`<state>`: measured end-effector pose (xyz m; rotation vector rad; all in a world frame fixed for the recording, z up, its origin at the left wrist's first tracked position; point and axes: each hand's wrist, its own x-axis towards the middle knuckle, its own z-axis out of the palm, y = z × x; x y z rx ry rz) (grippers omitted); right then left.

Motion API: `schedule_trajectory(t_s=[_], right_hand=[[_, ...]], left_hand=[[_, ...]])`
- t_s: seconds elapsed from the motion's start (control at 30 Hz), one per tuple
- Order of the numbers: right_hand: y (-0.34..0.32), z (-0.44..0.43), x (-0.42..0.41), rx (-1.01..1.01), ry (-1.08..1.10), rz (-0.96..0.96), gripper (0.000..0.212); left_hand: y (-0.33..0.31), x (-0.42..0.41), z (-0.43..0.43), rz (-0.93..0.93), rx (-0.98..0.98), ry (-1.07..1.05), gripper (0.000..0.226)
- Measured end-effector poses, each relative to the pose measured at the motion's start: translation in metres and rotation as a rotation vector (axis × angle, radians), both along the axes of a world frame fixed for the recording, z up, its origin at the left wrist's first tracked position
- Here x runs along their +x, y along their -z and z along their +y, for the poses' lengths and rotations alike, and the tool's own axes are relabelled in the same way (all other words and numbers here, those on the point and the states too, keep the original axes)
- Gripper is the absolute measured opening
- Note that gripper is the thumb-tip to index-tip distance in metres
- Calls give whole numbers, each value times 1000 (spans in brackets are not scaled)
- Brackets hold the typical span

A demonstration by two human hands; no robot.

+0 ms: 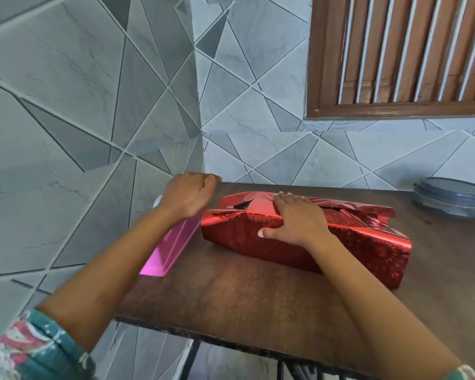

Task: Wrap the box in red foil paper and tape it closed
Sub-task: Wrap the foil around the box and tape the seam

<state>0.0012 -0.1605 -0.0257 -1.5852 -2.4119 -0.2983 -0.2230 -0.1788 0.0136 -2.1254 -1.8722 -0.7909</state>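
A long box wrapped in shiny red foil paper (354,242) lies on the brown table (244,292), its top flaps loose and gaping along the far edge. My right hand (296,218) lies flat on top of the box, fingers straight over the foil seam, thumb down the near side. My left hand (188,192) hovers at the table's far left corner with its fingers curled; whether it holds anything is hidden. No tape shows in view.
A pink foil piece (170,245) hangs over the table's left edge under my left forearm. A grey lidded container (453,196) stands at the far right. Tiled walls close in behind and to the left.
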Motion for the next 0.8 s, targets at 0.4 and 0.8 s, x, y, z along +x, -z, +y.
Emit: schedule_trajectory(t_s=[0.4, 0.8], right_hand=[[-5, -5, 0, -24, -32, 23, 88], [-5, -5, 2, -12, -35, 39, 88]], left_hand=[[-1, -95, -58, -307, -270, -476, 31], [16, -85, -68, -921, -530, -406, 15]])
